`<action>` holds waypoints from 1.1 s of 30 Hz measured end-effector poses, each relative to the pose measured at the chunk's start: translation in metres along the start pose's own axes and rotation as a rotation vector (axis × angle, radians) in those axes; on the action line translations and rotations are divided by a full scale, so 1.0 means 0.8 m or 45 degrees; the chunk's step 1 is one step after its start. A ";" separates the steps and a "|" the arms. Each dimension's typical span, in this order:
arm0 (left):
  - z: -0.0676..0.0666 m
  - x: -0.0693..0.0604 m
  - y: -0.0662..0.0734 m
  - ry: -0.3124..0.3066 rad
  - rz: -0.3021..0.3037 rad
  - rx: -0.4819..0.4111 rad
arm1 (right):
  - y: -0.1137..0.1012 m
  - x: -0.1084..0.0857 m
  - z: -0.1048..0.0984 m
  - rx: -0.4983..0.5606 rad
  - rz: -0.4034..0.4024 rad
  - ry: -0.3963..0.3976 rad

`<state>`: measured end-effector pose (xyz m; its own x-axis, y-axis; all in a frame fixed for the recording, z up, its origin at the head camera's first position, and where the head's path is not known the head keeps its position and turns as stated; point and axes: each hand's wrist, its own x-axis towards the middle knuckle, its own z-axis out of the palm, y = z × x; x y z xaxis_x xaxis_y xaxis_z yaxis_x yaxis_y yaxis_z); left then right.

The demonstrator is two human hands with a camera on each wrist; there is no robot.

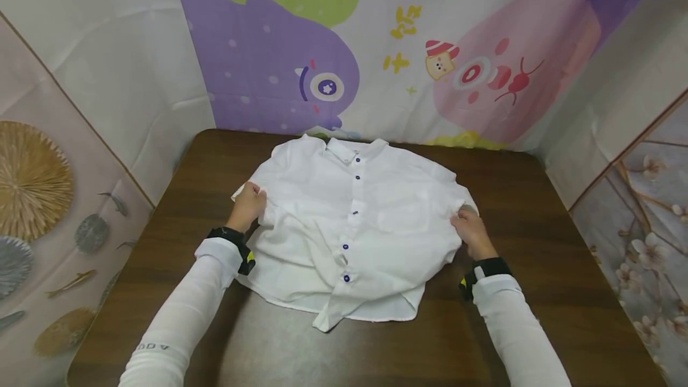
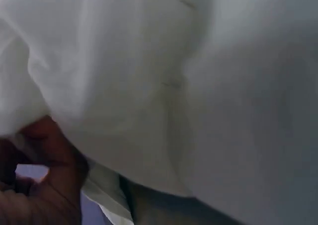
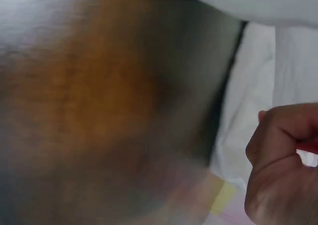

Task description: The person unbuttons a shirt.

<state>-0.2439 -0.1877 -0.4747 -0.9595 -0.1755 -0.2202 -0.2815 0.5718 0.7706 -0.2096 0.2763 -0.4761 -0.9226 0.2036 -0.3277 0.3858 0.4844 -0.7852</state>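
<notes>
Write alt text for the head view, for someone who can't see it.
A person's left hand and right hand grip opposite sides of a white collared shirt laid front up on a brown table. Blue buttons run down its front, and the lower part is rumpled. Behind hangs a backdrop with colourful cartoon creatures.

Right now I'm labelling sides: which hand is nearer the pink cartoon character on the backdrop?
Right: the right hand, gripping the white shirt, is below the pink cartoon character; the left hand is below and well left of it.

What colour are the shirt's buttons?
Dark blue; the buttons show best in the head view.
</notes>
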 end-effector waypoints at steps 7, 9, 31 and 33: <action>-0.007 -0.013 -0.018 -0.166 -0.084 -0.009 | 0.023 -0.015 -0.009 0.085 0.063 -0.228; -0.012 -0.019 -0.021 -0.183 -0.084 -0.043 | 0.026 -0.023 -0.017 0.071 0.072 -0.268; -0.013 -0.078 -0.034 -0.285 0.387 0.111 | 0.050 -0.087 0.007 -0.111 -0.156 -0.243; -0.006 -0.079 -0.032 -0.199 0.419 0.104 | 0.049 -0.088 0.014 -0.051 -0.175 -0.180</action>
<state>-0.1761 -0.1951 -0.4778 -0.9868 0.1492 -0.0624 0.0484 0.6406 0.7664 -0.1294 0.2714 -0.4894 -0.9564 0.0130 -0.2918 0.2535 0.5335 -0.8069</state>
